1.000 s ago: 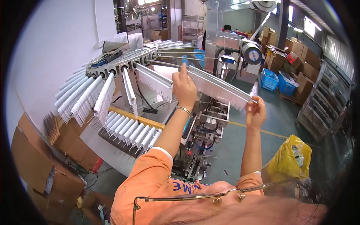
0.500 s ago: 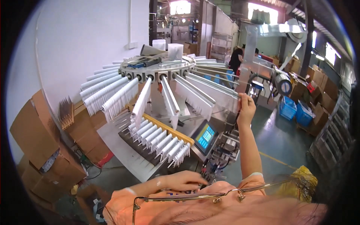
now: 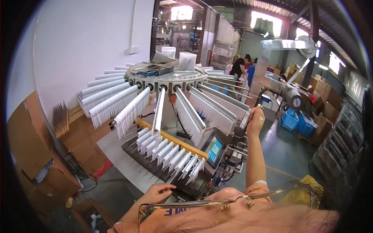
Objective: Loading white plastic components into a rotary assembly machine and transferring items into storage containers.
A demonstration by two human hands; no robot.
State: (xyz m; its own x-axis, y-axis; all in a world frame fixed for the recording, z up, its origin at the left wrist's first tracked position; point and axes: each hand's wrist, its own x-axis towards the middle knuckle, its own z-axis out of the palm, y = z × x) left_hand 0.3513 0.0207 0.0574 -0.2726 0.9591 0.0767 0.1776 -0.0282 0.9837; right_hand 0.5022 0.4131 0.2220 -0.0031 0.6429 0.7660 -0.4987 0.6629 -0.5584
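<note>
My right hand [image 3: 255, 121] is raised at the right of a round rotary machine [image 3: 167, 79]. Its fingers are closed beside the outer end of a metal rod [image 3: 227, 91] and a machine bracket; what they grip is hidden. Arms stick out around the machine like spokes, and white strips with a thread-like fringe [image 3: 192, 116] hang from them. My left hand [image 3: 159, 193] is low, near the front edge of the metal work surface. Its fingers are loosely stretched and hold nothing. Above it, a yellow wooden bar [image 3: 175, 139] carries a row of rolled white pieces [image 3: 167, 155].
A touch screen panel [image 3: 213, 149] stands right of the wooden bar. Tools and a white container [image 3: 187, 61] rest on the machine's top. Cardboard boxes [image 3: 31, 132] fill the left side. Blue baskets [image 3: 289, 119] sit on the floor at right. Two people work in the background.
My left hand has moved left, away from my body's middle. My right hand has gone from a fingertip pinch to a fist, slightly lower. The spokes sit differently, and the view has shifted.
</note>
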